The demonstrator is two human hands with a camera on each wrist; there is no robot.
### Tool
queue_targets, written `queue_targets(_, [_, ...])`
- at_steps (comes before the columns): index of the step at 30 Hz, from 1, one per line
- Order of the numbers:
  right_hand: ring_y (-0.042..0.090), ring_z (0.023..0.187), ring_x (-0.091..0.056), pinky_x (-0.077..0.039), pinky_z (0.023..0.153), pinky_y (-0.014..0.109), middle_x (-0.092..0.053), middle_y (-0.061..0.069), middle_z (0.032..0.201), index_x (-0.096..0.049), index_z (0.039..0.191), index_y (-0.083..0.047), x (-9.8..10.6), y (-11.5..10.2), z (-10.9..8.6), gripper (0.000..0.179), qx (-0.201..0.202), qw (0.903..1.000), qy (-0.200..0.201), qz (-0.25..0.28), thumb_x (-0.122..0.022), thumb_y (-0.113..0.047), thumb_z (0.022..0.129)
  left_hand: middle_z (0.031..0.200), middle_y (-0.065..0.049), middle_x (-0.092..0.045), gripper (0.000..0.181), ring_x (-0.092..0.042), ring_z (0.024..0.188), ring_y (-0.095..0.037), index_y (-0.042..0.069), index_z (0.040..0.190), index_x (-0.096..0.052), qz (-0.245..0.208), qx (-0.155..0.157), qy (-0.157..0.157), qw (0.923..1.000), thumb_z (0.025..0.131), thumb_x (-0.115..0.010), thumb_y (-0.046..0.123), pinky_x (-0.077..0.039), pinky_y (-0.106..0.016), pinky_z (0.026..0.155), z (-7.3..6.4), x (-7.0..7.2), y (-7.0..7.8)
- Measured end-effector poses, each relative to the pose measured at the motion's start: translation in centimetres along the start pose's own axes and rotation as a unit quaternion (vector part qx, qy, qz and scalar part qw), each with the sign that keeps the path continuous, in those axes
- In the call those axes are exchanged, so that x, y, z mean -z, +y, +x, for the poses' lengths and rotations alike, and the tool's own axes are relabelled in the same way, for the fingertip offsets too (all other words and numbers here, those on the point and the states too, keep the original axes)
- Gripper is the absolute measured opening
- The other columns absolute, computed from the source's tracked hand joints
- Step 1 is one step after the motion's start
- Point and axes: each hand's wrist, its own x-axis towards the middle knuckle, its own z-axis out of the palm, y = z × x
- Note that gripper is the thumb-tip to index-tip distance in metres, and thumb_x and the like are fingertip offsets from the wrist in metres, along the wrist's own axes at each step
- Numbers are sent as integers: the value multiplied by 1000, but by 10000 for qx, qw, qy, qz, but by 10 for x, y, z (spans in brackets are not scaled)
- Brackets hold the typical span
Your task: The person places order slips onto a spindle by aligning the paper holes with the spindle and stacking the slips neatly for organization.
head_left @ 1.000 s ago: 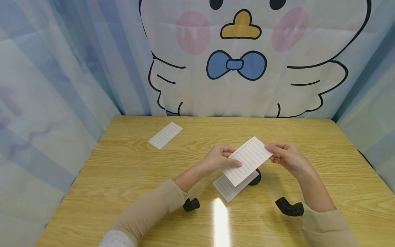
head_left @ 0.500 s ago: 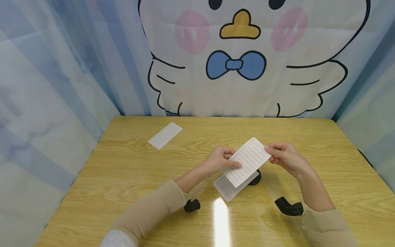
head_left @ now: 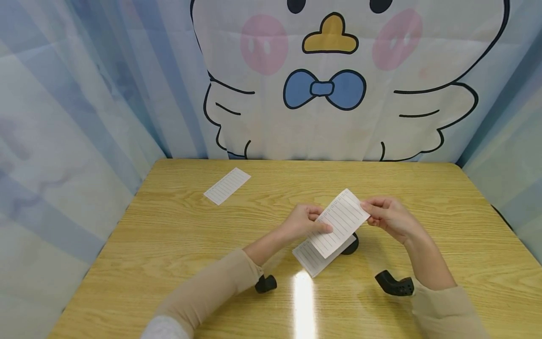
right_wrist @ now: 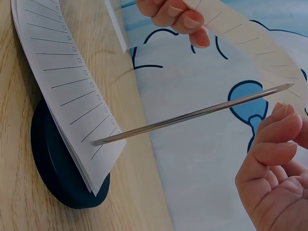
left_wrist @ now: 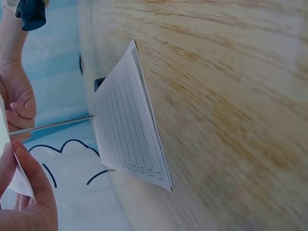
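My left hand (head_left: 301, 222) pinches the left edge of a lined checklist sheet (head_left: 340, 220), thumb on top. At its far right corner, my right hand (head_left: 391, 217) pinches the same sheet between thumb and fingertips. Below it, a small stack of similar sheets (right_wrist: 57, 62) is pierced by the metal rod (right_wrist: 192, 115) of a bill spike, resting on its round black base (right_wrist: 53, 154). The rod's pointed tip reaches up to the held sheet near my fingers; I cannot tell whether it goes through. In the head view the held sheet hides the rod.
Another lined sheet (head_left: 227, 186) lies flat at the back left of the wooden table (head_left: 169, 263). Black wrist mounts (head_left: 266, 284) stick out by both sleeves. A printed curtain (head_left: 338, 132) hangs behind the table's far edge.
The held sheet has tilted slightly and come a little lower. My left hand has shifted slightly right, my right hand slightly left. The stack on the spike has stayed in place.
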Motion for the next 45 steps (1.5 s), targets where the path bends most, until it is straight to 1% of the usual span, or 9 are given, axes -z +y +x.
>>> queue_targets(7, [6, 60, -49, -43, 55, 18, -64, -1, 79, -67, 86, -13, -1, 2, 0, 18, 113, 9997, -212, -26, -51, -11, 94, 80, -14, -69, 30, -61, 58, -12, -1, 102, -66, -51, 105, 39, 9999, 74, -74, 4, -51, -25, 56, 0, -3, -3])
queue_targets(12, [7, 60, -49, -43, 56, 18, -64, -1, 80, -66, 86, -13, 0, 3, 1, 17, 84, 9997, -242, -58, -51, -12, 94, 82, -13, -69, 30, -62, 60, -11, -2, 103, -65, 32, 82, 13, 10000, 75, -74, 5, -51, -24, 56, 2, -4, -5])
queue_targets(17, [5, 61, -49, -44, 57, 17, -60, -1, 77, -64, 85, -12, 2, 12, 3, 15, -167, 9997, -97, -130, -51, -10, 94, 80, -16, -68, 29, -59, 59, -9, -5, 101, -65, -1, 97, -49, 9999, 75, -73, 1, -49, -22, 55, 4, -3, -14])
queue_targets(22, [4, 61, -49, -45, 57, 16, -55, -1, 73, -60, 85, -10, 3, 22, 3, 13, -537, 9979, 81, -360, -50, -8, 93, 78, -14, -68, 28, -57, 58, -8, -5, 100, -65, 110, 228, 97, 9996, 73, -74, 0, -46, -20, 53, 4, 0, -24])
queue_targets(26, [4, 62, -49, -45, 58, 17, -53, -2, 72, -60, 83, -11, 4, 28, 6, 14, -577, 9965, 146, -592, -50, -8, 93, 77, -11, -68, 30, -57, 59, -7, -3, 99, -66, 269, 392, 193, 9987, 71, -76, 2, -46, -19, 53, 5, 0, -26])
queue_targets(31, [4, 61, -49, -44, 56, 17, -53, -4, 70, -62, 80, -14, 8, 37, 9, 18, -617, 9956, 51, -704, -51, -6, 92, 70, -8, -66, 26, -55, 56, -7, -2, 94, -67, 355, 627, 242, 9971, 70, -77, 1, -44, -18, 51, 3, -1, -27])
queue_targets(38, [5, 62, -49, -42, 55, 18, -53, -5, 70, -62, 83, -13, 12, 47, 11, 14, -720, 9936, 30, -867, -53, -8, 92, 64, -3, -61, 20, -52, 55, -7, -3, 89, -67, 483, 774, 356, 9952, 72, -75, 0, -41, -17, 50, 1, -1, -31])
queue_targets(41, [5, 61, -49, -42, 55, 18, -54, -5, 69, -62, 85, -12, 13, 51, 13, 12, -796, 9928, -18, -891, -53, -10, 92, 64, -1, -60, 18, -52, 56, -7, -2, 90, -67, 485, 885, 344, 9943, 73, -74, 0, -40, -17, 50, 1, -1, -34])
queue_targets(45, [5, 59, -47, -39, 53, 19, -53, -3, 67, -62, 87, -10, 14, 54, 14, 10, -800, 9926, -88, -913, -54, -11, 92, 69, 0, -60, 19, -51, 61, -7, -1, 90, -67, 611, 840, 336, 9940, 72, -74, -1, -40, -17, 53, 1, -1, -37])
